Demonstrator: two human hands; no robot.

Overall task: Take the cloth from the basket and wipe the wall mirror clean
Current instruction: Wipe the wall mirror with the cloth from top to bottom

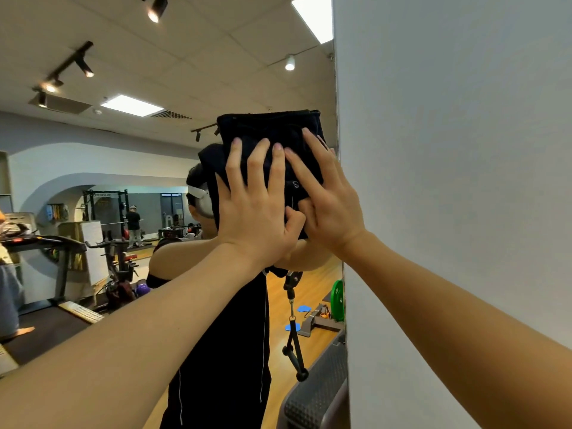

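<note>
Gym equipment fills the reflection I'm looking into: a treadmill [46, 243] at far left, an exercise bike [119, 261] beside it, and a squat rack [105, 205] further back under track lights. All of that sits inside the wall mirror [154, 150], which runs across my view up to its right edge, where a plain grey wall [464, 181] begins. Near that edge I have the dark cloth [269, 131] pressed flat against the glass at head height. My left hand [257, 209] lies spread on the cloth, fingers splayed and palm pushing in, not gripping. My right hand [328, 199] overlaps just beside it, also flat with fingers extended, its thumb touching the left one. Below the hands a cable handle [294, 345] hangs in the reflection; I think it is behind me, though I can't be sure.
</note>
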